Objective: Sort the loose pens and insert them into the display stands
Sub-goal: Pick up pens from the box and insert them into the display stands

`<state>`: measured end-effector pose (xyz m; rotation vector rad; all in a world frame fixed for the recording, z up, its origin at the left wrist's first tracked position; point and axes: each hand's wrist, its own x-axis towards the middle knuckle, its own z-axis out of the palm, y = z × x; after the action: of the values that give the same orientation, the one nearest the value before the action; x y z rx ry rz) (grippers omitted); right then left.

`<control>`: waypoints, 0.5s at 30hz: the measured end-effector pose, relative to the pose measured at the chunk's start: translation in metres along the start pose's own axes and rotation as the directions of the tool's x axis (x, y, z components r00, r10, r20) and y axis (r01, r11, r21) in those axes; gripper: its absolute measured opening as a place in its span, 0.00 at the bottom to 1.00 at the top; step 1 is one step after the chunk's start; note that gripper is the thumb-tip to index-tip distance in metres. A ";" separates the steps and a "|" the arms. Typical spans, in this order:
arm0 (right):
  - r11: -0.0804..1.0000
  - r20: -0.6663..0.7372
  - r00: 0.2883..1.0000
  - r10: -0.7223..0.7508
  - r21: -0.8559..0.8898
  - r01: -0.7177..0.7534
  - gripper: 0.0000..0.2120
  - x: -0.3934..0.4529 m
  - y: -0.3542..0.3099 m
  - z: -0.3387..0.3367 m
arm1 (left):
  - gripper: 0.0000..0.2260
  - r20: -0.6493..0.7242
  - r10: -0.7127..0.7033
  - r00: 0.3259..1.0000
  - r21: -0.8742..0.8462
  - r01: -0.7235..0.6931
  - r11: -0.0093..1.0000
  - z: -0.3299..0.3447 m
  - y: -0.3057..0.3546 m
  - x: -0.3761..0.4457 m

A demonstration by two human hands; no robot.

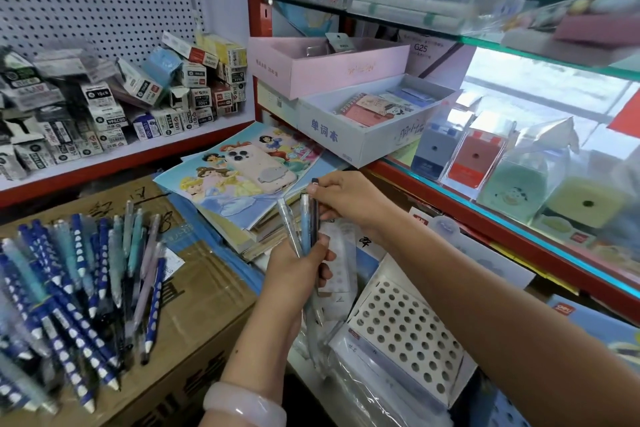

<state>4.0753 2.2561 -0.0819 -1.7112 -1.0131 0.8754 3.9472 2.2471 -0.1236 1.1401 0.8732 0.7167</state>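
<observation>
At the near left, a heap of loose pens (74, 291), mostly dark blue with white spots plus a few pale teal and lilac ones, is spread across a brown cardboard carton (204, 315); too many overlap to be counted. Far left, small white and black refill boxes (114, 104) are stacked against the pegboard. In the middle, three pens (304, 229) — one clear, one light blue, one dark — are gripped upright by the left hand (298, 270), a pale pink bangle (244, 404) worn on its wrist. The top of the dark pen is pinched by the right hand (346, 199). Just right and nearer, one white perforated display stand (405, 329) is seen, every hole vacant. Behind the hands, a pink-cased phone (258, 166) is laid on a princess colouring book (221, 191). Far right, "G25" (420, 48) is read on a shelf box.
</observation>
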 end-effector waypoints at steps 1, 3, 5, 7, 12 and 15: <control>1.000 -0.009 1.000 0.003 0.016 -0.003 0.09 -0.001 0.001 -0.002 | 0.06 0.000 -0.006 1.000 -0.019 0.006 1.000 0.000 0.000 0.000; 0.999 -0.040 0.999 0.010 0.052 -0.008 0.09 -0.001 0.001 -0.007 | 0.06 -0.005 -0.017 1.000 -0.064 0.017 0.998 0.000 0.001 0.000; 0.993 -0.089 0.996 0.004 0.117 0.006 0.07 -0.003 0.001 -0.014 | 0.07 -0.027 -0.028 0.999 -0.105 0.025 0.994 0.000 0.002 0.001; 0.981 -0.160 0.987 -0.016 0.190 0.046 0.06 -0.006 0.000 -0.023 | 0.06 -0.085 -0.058 0.995 -0.175 0.043 0.984 -0.002 0.002 0.002; 0.979 -0.425 0.904 -0.039 0.163 0.119 0.05 -0.003 0.007 -0.045 | 0.08 -0.245 -0.143 0.959 -0.255 0.079 0.964 -0.008 -0.001 0.005; 0.968 -0.483 0.849 -0.212 -0.223 0.116 0.04 0.005 0.023 -0.047 | 0.09 -0.296 -0.151 0.943 -0.274 0.068 0.959 -0.009 0.002 0.006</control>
<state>4.1241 2.2385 -0.0900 -1.8419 -0.8784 0.1947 3.9423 2.2568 -0.1250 0.7453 1.0665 0.9063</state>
